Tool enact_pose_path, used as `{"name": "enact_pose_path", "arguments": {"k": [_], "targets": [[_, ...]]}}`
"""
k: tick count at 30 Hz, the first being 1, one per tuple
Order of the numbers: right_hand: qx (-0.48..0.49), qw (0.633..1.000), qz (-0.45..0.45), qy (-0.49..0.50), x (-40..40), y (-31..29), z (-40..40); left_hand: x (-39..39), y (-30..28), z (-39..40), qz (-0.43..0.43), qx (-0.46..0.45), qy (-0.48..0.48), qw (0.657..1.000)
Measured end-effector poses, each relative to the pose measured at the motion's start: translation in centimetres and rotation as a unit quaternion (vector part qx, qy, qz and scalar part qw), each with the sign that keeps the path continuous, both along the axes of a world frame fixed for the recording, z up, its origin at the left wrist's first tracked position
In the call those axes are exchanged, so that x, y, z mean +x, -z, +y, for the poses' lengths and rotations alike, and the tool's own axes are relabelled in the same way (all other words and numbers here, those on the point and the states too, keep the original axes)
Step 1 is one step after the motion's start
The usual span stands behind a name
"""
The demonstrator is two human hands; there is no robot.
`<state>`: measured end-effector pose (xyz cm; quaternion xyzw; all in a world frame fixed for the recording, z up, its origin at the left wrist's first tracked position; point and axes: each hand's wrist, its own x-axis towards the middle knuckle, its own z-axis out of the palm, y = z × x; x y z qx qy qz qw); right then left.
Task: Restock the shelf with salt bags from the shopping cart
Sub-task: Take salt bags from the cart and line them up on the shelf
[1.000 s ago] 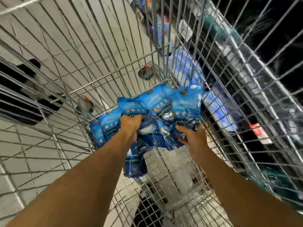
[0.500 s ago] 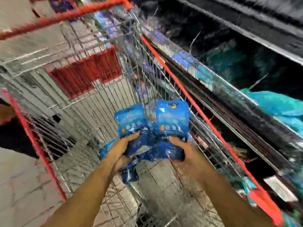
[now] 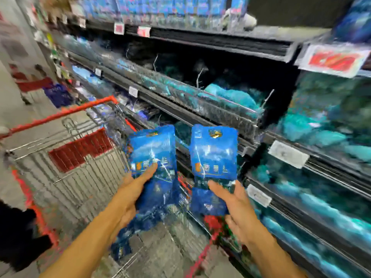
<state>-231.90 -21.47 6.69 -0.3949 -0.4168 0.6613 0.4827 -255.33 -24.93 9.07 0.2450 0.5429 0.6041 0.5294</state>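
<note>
Above the cart [image 3: 84, 157], left hand [image 3: 130, 194] and right hand [image 3: 233, 203] each grip an upright salt bag [image 3: 153, 157], shelf [image 3: 200, 115] edge at one o'clock.

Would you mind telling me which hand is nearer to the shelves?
Right. The right hand, holding a salt bag, is beside the shelves; the left hand is over the shopping cart.

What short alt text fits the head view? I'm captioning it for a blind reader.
Two bare hands each hold up a glossy blue plastic salt bag: the left hand grips one, the right hand the other. Behind them stands a red-handled wire shopping cart, with dark store shelves of blurred teal packages at right.
</note>
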Motion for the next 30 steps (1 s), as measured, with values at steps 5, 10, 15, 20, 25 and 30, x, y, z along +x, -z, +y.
{"name": "enact_pose_path", "arguments": {"k": [5,10,15,20,25,30], "targets": [[0.113,0.990,-0.025,0.083,7.5,-6.7,-2.5,6.5,-6.3,-0.3,0.055,0.075,0.067,0.993],[0.191,0.965,-0.059,0.169,13.5,-12.2,-4.0,13.1,-11.9,1.5,0.065,0.157,0.126,0.977],[0.223,0.943,-0.074,0.236,18.8,-16.7,-5.0,19.2,-16.8,3.4,0.071,0.208,0.212,0.952],[0.254,0.910,-0.065,0.322,22.8,-20.8,-6.1,24.5,-21.4,5.6,0.051,0.259,0.288,0.921],[0.269,0.882,-0.080,0.379,26.9,-25.2,-7.1,29.7,-26.3,7.2,0.038,0.282,0.346,0.894],[0.266,0.870,-0.084,0.407,33.0,-29.6,-5.1,36.3,-30.3,9.7,0.029,0.290,0.375,0.880]]}}
